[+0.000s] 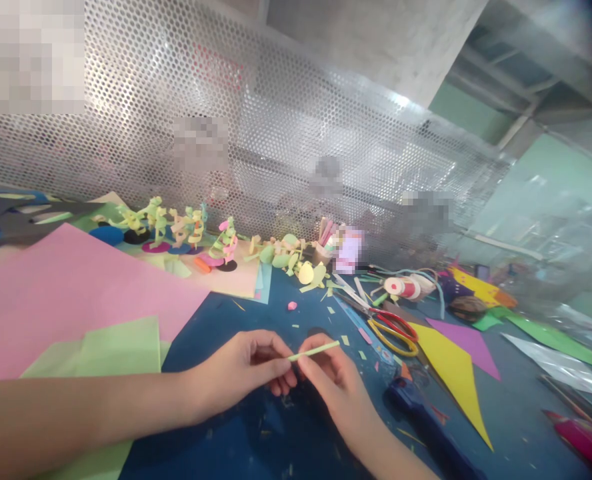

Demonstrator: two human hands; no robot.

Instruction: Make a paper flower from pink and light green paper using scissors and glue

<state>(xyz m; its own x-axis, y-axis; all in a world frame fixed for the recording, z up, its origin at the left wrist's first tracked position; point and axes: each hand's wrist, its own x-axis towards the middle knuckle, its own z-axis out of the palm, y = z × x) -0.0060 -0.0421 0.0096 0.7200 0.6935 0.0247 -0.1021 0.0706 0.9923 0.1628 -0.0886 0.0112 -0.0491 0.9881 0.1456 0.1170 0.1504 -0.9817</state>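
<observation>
Paper strip (321, 349), pale green, narrow, held above blue tabletop (207, 333), between both hands. Left hand (251, 363): thumb and fingers pinched on strip's left end. Right hand (333, 377): thumb and fingers together at strip, just beside that pinch; free end pokes out past them, tilted slightly up. Exact right-hand contact partly hidden, can't tell how firm. Probably very light, dry, not slippery, fairly soft; hard squeeze would likely crease it, sharp tug could tear it. Can't tell if folded or rolled. Best hold, I'd judge: gentle thumb-and-finger pinch near ends, no pressing mid-length.
</observation>
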